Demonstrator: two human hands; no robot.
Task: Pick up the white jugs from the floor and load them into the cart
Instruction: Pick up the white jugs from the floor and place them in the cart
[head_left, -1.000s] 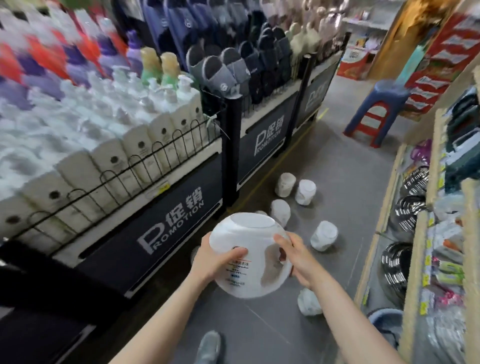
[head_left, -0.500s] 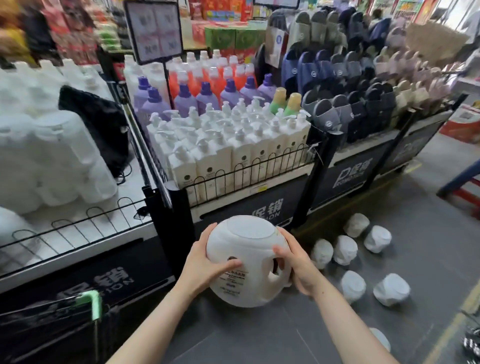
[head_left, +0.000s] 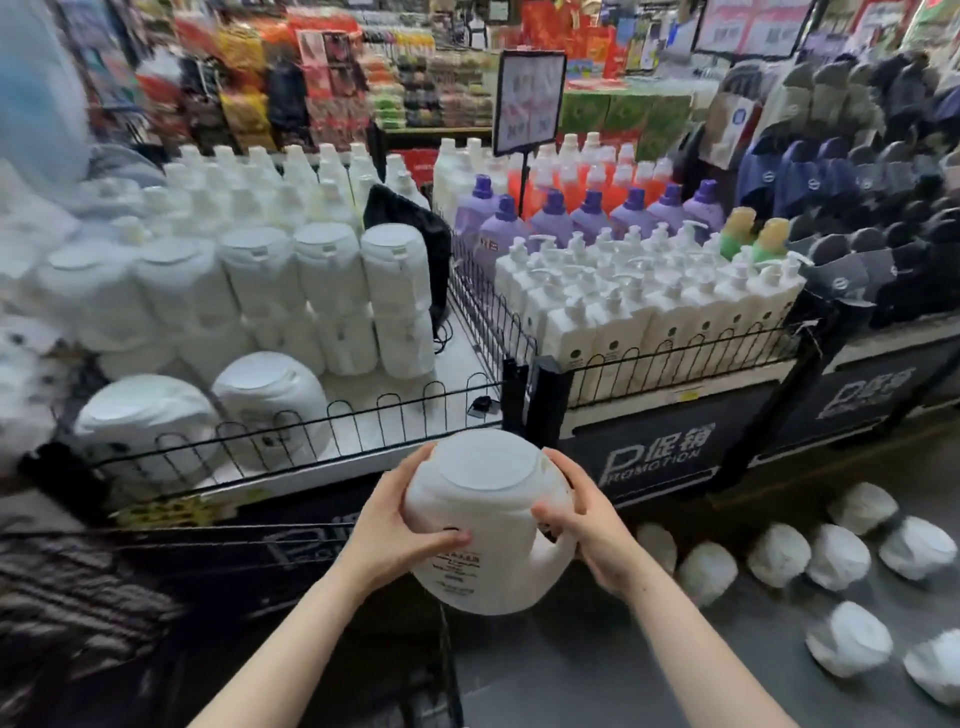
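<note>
i hold one white jug (head_left: 485, 519) in front of my chest with both hands, its flat bottom turned up toward the camera and its printed label facing me. my left hand (head_left: 392, 525) cups the left side, the thumb laid across the front just above the label and the other fingers wrapped round the far side. my right hand (head_left: 582, 525) takes the other side by the handle, thumb hooked over the front of it and fingers curled behind. i judge the two-sided hold is there because the jug is round, smooth and probably heavy, so one hand alone would let it swing.

the jug hangs in the air above the dark wire cart (head_left: 156, 587), whose rim and basket show blurred at my lower left; it touches nothing but my hands. more jugs on the floor (head_left: 779, 553) lie scattered on their sides at my right, along the foot of the promotion display (head_left: 654, 457), so most of the loading is not yet done. behind the low wire fence (head_left: 291, 431) the shelf carries stacked white jugs, and pump bottles (head_left: 649, 301) stand in the next bay.

my next move, as i judge it, is to carry the jug left and lower it into the cart without catching its rim.
</note>
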